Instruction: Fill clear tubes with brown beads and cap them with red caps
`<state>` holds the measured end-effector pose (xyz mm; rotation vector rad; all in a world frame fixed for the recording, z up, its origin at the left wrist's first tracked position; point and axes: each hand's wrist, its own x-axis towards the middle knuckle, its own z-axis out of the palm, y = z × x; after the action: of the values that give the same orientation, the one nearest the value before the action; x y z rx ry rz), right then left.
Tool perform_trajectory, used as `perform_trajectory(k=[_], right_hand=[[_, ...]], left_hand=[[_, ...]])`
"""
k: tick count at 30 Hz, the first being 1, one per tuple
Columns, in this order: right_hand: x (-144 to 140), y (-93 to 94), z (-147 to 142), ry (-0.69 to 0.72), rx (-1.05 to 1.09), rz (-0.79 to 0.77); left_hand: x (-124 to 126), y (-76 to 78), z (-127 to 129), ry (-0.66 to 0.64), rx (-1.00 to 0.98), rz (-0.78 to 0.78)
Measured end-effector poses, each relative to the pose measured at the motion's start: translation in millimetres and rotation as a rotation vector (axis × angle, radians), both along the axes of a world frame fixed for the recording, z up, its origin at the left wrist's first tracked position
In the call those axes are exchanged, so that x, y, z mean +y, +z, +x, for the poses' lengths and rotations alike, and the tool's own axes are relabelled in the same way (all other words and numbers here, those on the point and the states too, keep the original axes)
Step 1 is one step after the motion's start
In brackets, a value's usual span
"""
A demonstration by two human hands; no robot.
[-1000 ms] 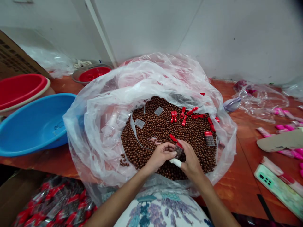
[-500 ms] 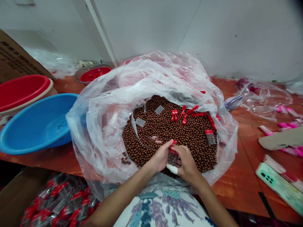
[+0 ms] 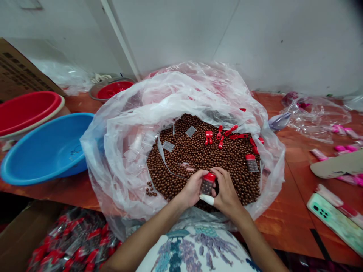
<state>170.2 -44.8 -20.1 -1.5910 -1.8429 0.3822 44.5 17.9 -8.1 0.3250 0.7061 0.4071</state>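
Observation:
Between my two hands is a small clear plastic box [image 3: 207,187] with a red cap, filled with brown balls. My left hand [image 3: 193,189] grips it from the left, and my right hand [image 3: 226,190] holds its right side, one finger wrapped in white. Both are over a heap of shiny brown balls [image 3: 181,158] in a clear plastic bag [image 3: 121,151]. On the heap lie several red caps [image 3: 220,136], a second filled box [image 3: 251,163], clear flat plastic pieces [image 3: 168,146] and a grey strip [image 3: 163,155].
Left of the bag stand a blue basin [image 3: 48,151] and a red basin [image 3: 28,113]. Below left, a carton [image 3: 31,230] holds many red-capped boxes [image 3: 82,241]. A phone [image 3: 337,223] and pink-capped items [image 3: 344,149] lie on the right.
The red cap, tilted up with its lid raised half a second ago, now sits flat and closed on the box. My right fingers have shifted up beside the cap.

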Motion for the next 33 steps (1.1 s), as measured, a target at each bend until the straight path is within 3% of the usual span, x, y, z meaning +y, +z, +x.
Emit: perform_trajectory(k=[13, 18, 25, 33], right_hand=[[-0.3, 5.4, 6.1, 0.067, -0.049, -0.048], [0.4, -1.0, 17.2, 0.019, 0.028, -0.016], [3.6, -21.1, 41.2, -0.045, -0.305, -0.024], [2.2, -21.9, 37.1, -0.051, -0.321, -0.1]], left_hand=[[2.5, 0.7, -4.1, 0.029, -0.042, -0.066], [4.8, -2.4, -7.1, 0.052, -0.036, -0.011], [0.6, -0.4, -8.6, 0.105, -0.025, 0.136], [3.7, 12.6, -10.9, 0.254, -0.149, 0.298]])
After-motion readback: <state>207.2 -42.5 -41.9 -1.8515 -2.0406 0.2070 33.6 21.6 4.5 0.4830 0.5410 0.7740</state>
